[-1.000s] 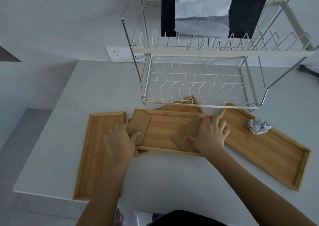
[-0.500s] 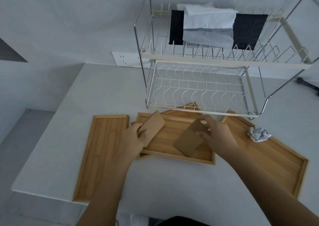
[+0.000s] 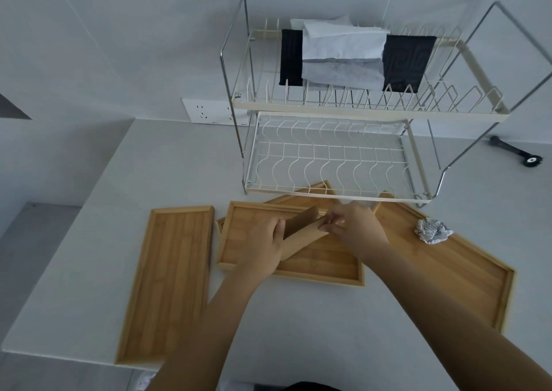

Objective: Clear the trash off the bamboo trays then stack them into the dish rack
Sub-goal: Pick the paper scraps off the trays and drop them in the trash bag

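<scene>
Both hands, left hand (image 3: 263, 249) and right hand (image 3: 352, 229), pinching flat brown cardboard pieces (image 3: 301, 232) together above the middle bamboo tray (image 3: 322, 266), long axis left-right; farther right, crumpled paper (image 3: 431, 231) on the angled tray (image 3: 466, 274); beyond, wire dish rack (image 3: 331, 157) on the bench (image 3: 167, 163).

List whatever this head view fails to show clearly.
- Bottom bamboo tray: mostly hidden under the middle bamboo tray and the white wire dish rack.
- Brown cardboard pieces: blurred, their count unclear, ends covered by the left hand and right hand.
- Print on the crumpled paper wad: too small.
</scene>
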